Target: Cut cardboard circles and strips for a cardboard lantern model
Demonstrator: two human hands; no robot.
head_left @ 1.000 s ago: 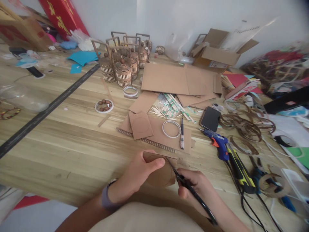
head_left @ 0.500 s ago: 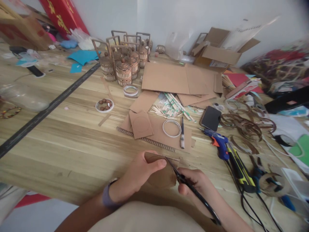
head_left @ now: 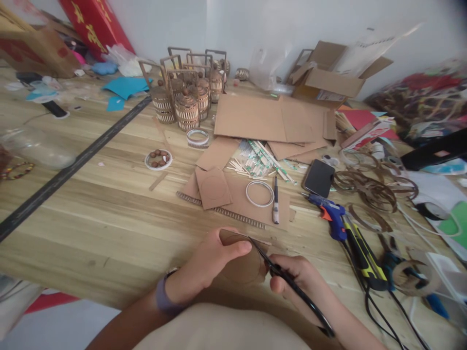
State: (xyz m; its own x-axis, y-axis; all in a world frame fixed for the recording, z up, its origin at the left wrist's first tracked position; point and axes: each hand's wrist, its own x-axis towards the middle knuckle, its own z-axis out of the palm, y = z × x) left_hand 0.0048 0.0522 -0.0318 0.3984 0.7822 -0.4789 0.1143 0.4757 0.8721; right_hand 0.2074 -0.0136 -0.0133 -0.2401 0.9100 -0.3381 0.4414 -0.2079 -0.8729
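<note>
A brown cardboard piece [head_left: 242,266] with a curved line drawn on it is gripped in my left hand [head_left: 209,257], the thumb lying on its top face. Black scissors [head_left: 292,287] are in my right hand [head_left: 301,274], its fingers wrapped round the handles. The scissor blades lie over the right part of the cardboard, their tips near my left thumb. Just beyond my hands, a smaller cardboard square [head_left: 214,188] with a drawn circle, a white ring [head_left: 259,193] and a pen [head_left: 276,201] rest on flat cardboard.
To the right are a blue glue gun [head_left: 330,214], a yellow-black cutter [head_left: 365,255], a phone [head_left: 318,178] and brown strip coils [head_left: 374,189]. Several small woven baskets [head_left: 187,111] stand at the back beside cardboard sheets [head_left: 251,116]. A dark strip [head_left: 87,153] crosses the left table.
The scissor blades look slightly closer together, and the held cardboard has shifted a little. Both hands stay in nearly the same place.
</note>
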